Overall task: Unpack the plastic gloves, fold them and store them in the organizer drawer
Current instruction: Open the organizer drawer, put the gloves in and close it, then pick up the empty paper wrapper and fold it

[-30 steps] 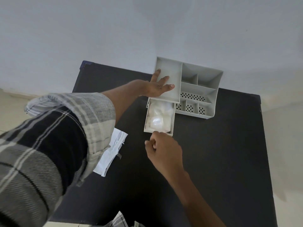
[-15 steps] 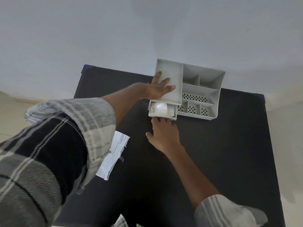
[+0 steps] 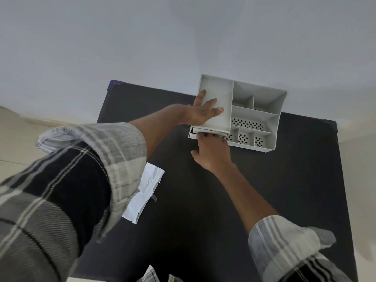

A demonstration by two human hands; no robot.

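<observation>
A grey plastic organizer [image 3: 274, 110] stands at the far edge of the black table [image 3: 274, 190]. Its drawer [image 3: 194, 133] at the lower left is almost fully pushed in; only a thin front strip shows. The folded gloves inside are hidden. My left hand [image 3: 203, 112] lies flat, fingers spread, on the organizer's left top tray. My right hand [image 3: 212, 152] presses its fingertips against the drawer front. The empty white glove packaging [image 3: 145, 192] lies on the table, partly under my left sleeve.
The organizer's right side has several open compartments [image 3: 247, 124] with perforated floors. A pale wall rises right behind the table. The table's right edge [image 3: 343, 200] and far left corner [image 3: 113, 83] are in view.
My right hand has pushed the drawer from wide open, gloves showing, to nearly shut. My left hand has stayed on the organizer's top.
</observation>
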